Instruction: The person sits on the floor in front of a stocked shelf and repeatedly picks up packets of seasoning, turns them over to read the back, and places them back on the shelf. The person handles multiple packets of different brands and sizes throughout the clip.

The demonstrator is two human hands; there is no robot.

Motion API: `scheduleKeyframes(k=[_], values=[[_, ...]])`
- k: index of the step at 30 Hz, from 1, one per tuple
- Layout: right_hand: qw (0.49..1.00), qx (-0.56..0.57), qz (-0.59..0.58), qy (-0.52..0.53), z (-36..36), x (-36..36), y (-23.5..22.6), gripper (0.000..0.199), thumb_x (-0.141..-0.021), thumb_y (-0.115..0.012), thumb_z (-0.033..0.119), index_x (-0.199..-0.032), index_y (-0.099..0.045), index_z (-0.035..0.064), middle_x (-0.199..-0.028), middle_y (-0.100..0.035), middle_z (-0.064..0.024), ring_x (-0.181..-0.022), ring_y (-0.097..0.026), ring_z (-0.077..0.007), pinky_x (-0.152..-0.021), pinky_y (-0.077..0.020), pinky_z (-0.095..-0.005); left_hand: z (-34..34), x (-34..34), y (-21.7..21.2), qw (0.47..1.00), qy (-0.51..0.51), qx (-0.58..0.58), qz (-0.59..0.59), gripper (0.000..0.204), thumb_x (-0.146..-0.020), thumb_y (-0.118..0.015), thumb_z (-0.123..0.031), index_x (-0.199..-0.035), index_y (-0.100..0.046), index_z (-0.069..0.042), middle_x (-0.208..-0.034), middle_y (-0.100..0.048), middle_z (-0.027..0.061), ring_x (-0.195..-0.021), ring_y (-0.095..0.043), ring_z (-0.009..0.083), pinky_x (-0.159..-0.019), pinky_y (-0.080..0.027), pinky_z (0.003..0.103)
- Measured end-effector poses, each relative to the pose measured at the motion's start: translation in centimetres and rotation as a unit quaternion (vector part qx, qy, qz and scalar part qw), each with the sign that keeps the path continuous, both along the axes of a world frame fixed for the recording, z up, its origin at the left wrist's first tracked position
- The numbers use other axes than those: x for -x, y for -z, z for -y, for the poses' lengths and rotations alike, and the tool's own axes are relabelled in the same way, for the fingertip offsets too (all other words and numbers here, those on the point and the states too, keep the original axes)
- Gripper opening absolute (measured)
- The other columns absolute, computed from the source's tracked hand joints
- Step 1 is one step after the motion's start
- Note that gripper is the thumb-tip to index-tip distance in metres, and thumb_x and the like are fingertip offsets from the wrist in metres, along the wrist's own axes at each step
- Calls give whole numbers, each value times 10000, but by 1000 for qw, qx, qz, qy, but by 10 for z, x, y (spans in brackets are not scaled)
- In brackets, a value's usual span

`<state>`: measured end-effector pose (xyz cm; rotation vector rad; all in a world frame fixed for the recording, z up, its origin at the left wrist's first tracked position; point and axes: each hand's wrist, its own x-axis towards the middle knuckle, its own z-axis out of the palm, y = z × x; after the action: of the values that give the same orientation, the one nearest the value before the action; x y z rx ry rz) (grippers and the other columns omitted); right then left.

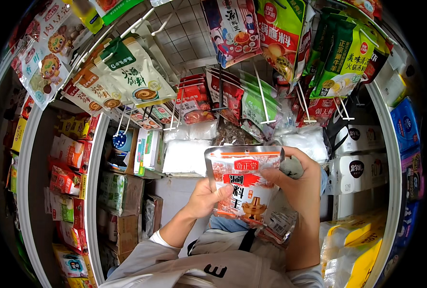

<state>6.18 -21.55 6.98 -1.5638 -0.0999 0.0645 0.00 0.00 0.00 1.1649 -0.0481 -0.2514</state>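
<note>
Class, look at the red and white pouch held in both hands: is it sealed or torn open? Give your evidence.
Sealed, as far as shows: the pouch has a flat, unbroken silver top edge. The left hand and right hand grip its sides.

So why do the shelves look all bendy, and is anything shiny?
Head view: the fisheye lens bends the white shelf post near the rim; corners go black; light glares off the silver top of the red-and-white packet held by the left hand and right hand.
</note>
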Motion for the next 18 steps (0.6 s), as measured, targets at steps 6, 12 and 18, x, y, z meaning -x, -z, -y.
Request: scheduleKeyframes(k=[6,12,18], values=[[995,-65,-31,-66,5,-4,10,126,-783,-774,-49,-853,-672,-26,-764,-695,-67,-644,-646,-95,-550,-537,-240,-2,2,-3,1000,24,0,0,317,-995,-576,-191,-1200,-566,51,-1011,-694,160,-756,-710,207,-584,-626,340],[995,-77,-35,-46,4,-4,12,111,-791,-767,-50,-864,-687,-28,-763,-700,-62,-644,-634,-77,-522,-518,-237,1,1,4,1000,18,-10,-2,308,-995,-584,-175,-1221,-576,34,-1075,-687,125,-903,-679,160,-765,-583,319],[999,-36,-6,-31,6,-5,18,98,-797,-772,-33,-857,-694,-32,-752,-686,-42,-625,-609,-62,-511,-504,-223,2,-1,3,998,40,28,-39,317,-994,-583,-154,-1250,-560,32,-1159,-660,104,-1021,-630,139,-894,-522,325]])
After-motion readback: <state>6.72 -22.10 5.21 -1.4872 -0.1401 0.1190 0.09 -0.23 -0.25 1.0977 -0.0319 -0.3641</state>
